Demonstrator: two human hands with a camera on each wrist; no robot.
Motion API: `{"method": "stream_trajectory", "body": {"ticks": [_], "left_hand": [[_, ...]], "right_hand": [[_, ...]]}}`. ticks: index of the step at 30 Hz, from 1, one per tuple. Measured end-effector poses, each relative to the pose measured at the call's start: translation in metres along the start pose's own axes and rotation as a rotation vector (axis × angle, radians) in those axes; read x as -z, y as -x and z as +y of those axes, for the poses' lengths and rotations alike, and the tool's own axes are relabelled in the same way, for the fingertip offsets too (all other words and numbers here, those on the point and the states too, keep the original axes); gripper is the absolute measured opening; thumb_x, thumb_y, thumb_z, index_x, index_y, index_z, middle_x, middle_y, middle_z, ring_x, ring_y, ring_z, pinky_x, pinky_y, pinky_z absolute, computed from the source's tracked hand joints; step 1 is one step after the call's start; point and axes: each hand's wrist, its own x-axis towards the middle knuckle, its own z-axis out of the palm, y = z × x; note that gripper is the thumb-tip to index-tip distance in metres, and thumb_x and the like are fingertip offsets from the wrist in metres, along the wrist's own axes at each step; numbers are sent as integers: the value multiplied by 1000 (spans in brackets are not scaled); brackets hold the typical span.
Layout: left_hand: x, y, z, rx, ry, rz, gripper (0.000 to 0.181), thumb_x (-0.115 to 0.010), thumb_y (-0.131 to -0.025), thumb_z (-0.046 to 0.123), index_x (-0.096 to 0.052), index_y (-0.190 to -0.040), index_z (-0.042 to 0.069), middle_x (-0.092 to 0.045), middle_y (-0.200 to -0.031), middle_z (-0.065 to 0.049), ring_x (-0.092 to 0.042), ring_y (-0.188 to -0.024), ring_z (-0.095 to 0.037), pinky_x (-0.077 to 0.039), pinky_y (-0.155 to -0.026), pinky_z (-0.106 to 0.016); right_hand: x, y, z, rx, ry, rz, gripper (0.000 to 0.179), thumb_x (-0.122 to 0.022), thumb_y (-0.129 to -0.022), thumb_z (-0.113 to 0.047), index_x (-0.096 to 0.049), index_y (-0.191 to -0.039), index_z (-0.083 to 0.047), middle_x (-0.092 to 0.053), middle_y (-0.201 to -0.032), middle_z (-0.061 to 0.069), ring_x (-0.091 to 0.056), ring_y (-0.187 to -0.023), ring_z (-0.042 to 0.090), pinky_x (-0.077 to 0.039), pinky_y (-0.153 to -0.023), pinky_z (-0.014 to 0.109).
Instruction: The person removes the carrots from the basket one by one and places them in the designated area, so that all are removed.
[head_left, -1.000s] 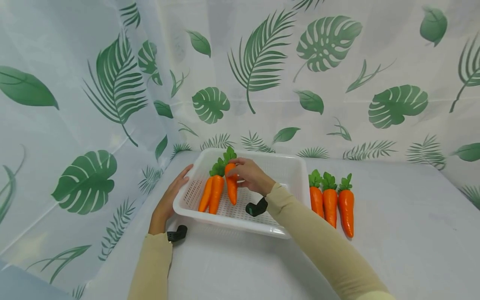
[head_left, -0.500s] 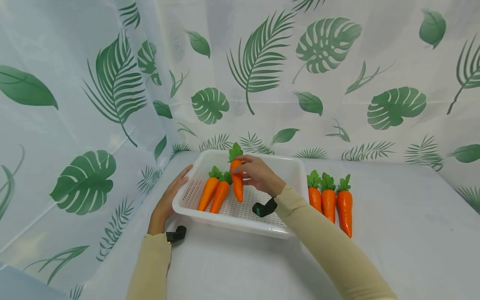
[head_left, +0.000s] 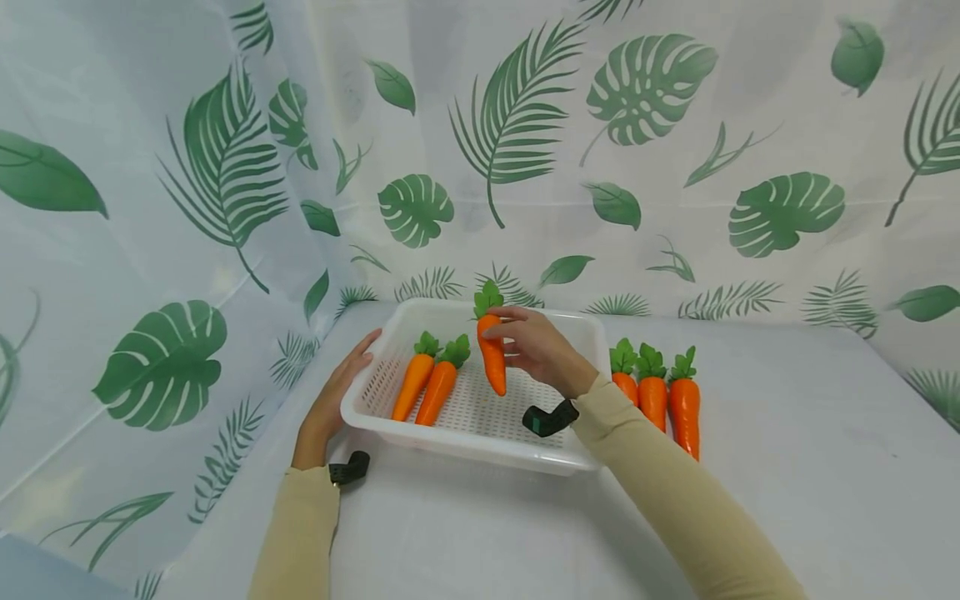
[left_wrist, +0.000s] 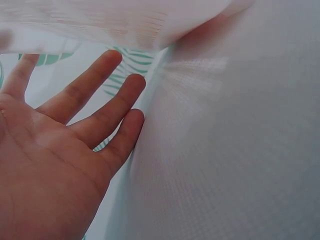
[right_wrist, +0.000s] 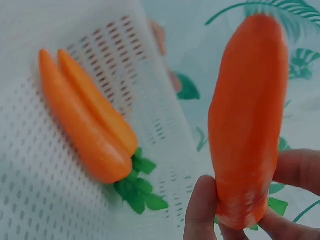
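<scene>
A white perforated plastic basket [head_left: 465, 446] stands on the table. My right hand [head_left: 542, 346] pinches a carrot [head_left: 492, 354] near its leafy top, tip pointing down, above the basket's middle. In the right wrist view this carrot [right_wrist: 247, 120] fills the right side, with fingertips round its thick end. Two more carrots, one [head_left: 414, 385] beside the other [head_left: 437, 392], lie in the basket's left part, leaves toward the back. My left hand [head_left: 336, 396] rests along the basket's left wall; in the left wrist view the left hand [left_wrist: 65, 145] has its fingers spread and straight.
Right of the basket, three carrots lie in a row on the white tabletop, the outermost carrot [head_left: 684, 412] in full orange view. A leaf-patterned curtain [head_left: 555, 167] rises behind and on the left. Small black wrist cameras sit at both wrists, the right camera [head_left: 550, 418] over the basket.
My right hand has lifted its carrot and moved it right, away from the two carrots in the basket. Those two now lie with their leaves showing. The left hand stays put.
</scene>
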Motion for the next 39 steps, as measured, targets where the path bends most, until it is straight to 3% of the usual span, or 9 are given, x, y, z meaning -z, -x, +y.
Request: {"method": "stream_trajectory", "body": {"ticks": [4, 12, 26, 30, 35, 39], "left_hand": [[-1, 1, 0, -1, -10, 3, 58, -36, -117, 41, -23, -173, 29, -28, -175, -4, -42, -143, -34, -48, -110, -35], [-2, 2, 3, 8, -18, 14, 58, -37, -117, 43, -24, -173, 31, -29, -174, -3, -42, -142, -34, -48, -110, -35], [-2, 3, 2, 0, -21, 9, 60, -36, -117, 42, -22, -173, 29, -28, -175, -4, -42, -142, -34, -48, -109, -33], [-3, 3, 3, 1, -28, 7, 59, -35, -117, 42, -22, -173, 29, -28, -174, -5, -42, -142, -35, -47, -112, -39], [-4, 4, 3, -12, 25, -22, 60, -35, -118, 41, -20, -174, 27, -25, -175, -7, -34, -150, -35, -30, -123, -56], [-4, 3, 3, -15, 52, -31, 60, -36, -118, 40, -19, -174, 26, -24, -175, -7, -30, -153, -36, -24, -124, -60]], "right_hand": [[3, 6, -3, 17, -17, -5, 56, -63, -105, -7, -49, -158, -4, -58, -142, 19, -63, -109, 31, -57, -88, 35], [14, 18, -7, 31, -36, -11, 54, -63, -105, -7, -49, -157, -2, -59, -136, 17, -62, -106, 30, -58, -85, 32], [44, 37, -8, 49, -27, 24, 55, -60, -107, -11, -45, -160, -2, -55, -143, 17, -59, -117, 32, -57, -91, 33], [52, 41, -7, 44, -42, 39, 56, -59, -108, -11, -43, -162, -2, -52, -146, 19, -59, -121, 35, -58, -91, 33], [62, 48, -5, 45, -50, 44, 57, -59, -109, -11, -41, -162, -2, -55, -144, 17, -59, -122, 35, -58, -93, 33], [69, 54, -3, 48, -65, 45, 58, -61, -109, -12, -41, -162, -2, -57, -141, 15, -62, -119, 32, -58, -94, 32]]}}
